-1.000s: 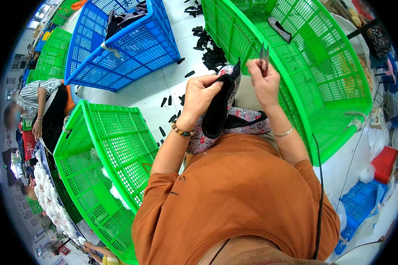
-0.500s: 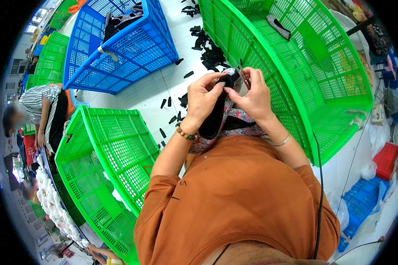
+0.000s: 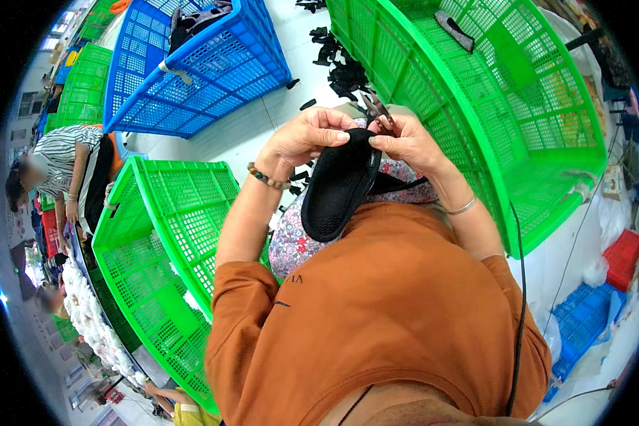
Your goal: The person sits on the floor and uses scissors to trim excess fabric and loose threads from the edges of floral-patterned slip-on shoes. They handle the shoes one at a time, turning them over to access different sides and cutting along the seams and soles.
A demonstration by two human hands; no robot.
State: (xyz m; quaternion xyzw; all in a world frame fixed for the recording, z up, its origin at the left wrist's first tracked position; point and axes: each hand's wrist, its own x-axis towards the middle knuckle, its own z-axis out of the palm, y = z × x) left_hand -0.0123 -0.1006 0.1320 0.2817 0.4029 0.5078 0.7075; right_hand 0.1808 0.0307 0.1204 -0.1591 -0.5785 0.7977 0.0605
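In front of my body, a black slipper [image 3: 337, 188], long and oval with a raised edge, hangs between both hands. My left hand [image 3: 309, 135] pinches its top edge between thumb and fingers. Its right top corner is pinched by my right hand [image 3: 408, 142], which also keeps a pair of dark thread snips [image 3: 376, 108] in its fingers, blades pointing up and away. Floral fabric [image 3: 291, 241] lies across my lap behind the slipper. Another black strip with floral edging [image 3: 401, 181] shows just below my right hand.
A large green crate [image 3: 433, 92] stands right, with one grey-and-black piece [image 3: 454, 32] inside. A blue crate [image 3: 199, 92] stands far left, another green crate [image 3: 184, 206] nearer left. Black scraps [image 3: 344, 74] litter the floor. A person in a striped top [image 3: 67, 160] bends at left.
The slipper has been turned so its black oval face shows more fully. My left hand and forearm have shifted left, and the snips now stand more clearly above my right hand.
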